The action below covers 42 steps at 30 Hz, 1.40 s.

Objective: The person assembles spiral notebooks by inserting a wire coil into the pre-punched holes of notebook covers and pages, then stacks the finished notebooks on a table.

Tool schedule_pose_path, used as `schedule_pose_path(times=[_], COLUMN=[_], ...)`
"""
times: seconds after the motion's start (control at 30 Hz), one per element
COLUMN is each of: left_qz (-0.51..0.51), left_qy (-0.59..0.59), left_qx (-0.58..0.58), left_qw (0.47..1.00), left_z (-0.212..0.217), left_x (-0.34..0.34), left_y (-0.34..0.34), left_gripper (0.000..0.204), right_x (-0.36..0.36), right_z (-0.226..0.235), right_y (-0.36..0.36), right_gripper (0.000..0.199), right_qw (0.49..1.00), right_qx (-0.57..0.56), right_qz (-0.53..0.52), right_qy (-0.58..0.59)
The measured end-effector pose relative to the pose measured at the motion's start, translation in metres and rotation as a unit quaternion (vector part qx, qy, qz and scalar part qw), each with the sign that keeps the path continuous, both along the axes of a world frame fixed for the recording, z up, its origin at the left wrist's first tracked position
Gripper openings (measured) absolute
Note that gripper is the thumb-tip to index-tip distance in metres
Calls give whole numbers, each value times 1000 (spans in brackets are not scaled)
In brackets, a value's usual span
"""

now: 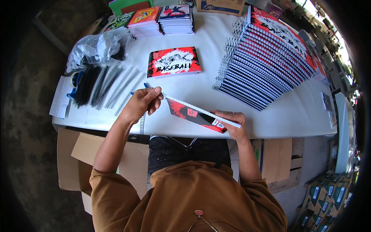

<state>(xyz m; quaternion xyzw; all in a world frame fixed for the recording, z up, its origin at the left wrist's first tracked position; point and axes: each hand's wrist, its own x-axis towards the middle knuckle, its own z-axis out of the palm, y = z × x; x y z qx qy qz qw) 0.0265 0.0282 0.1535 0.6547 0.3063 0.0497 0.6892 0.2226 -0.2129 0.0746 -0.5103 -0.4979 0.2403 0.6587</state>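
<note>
My right hand (236, 127) grips one end of an unbound notebook (185, 113) with a red and black cover, tilted with its punched edge up. At the notebook's other end, my left hand (140, 103) is closed, pinching a dark spiral binding coil (142, 124). The coil hangs below the fist, and its tip shows by the notebook's corner; whether it has entered a hole is too small to tell. Beyond my hands lies a short stack of similar notebooks (174, 62). Left of my left hand, several loose coils (110, 87) are spread on the table.
A tall, leaning stack of coil-bound notebooks (266, 58) occupies the table's right side. Several notebook piles (176, 23) stand at the back, near a cardboard box (220, 6). A clear plastic bag (94, 48) and a blue tape dispenser (73, 85) are at left. Open cartons (92, 149) sit below.
</note>
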Motion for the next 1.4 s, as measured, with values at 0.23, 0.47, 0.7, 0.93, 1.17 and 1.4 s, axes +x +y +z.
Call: schedule_pose_path(times=[0.23,0.47,0.7,0.93,1.17,1.4], left_qz=[-109,-53,-50,-19,21,-50], left_qy=[-37,-35,-50,-8,29,37], left_qx=[86,176,174,126,-215,-115], left_qw=[990,982,982,992,976,991], left_z=[22,-2,-12,-10,0,9], left_x=[-7,-10,3,7,7,7], left_y=[11,-17,-17,-15,-4,3], left_gripper=[18,30,35,44,42,31], right_x=[-3,-6,-6,-4,-1,2], right_z=[-3,-5,-1,-2,-9,-7], right_y=[-7,-1,-3,-3,-2,-3], right_gripper=[22,25,25,29,34,34], right_qw=[996,994,995,999,999,999], right_qx=[-73,-45,-45,-22,31,25], right_qz=[-53,-97,-90,-31,4,21], right_qy=[2,32,2,-1,-5,-30])
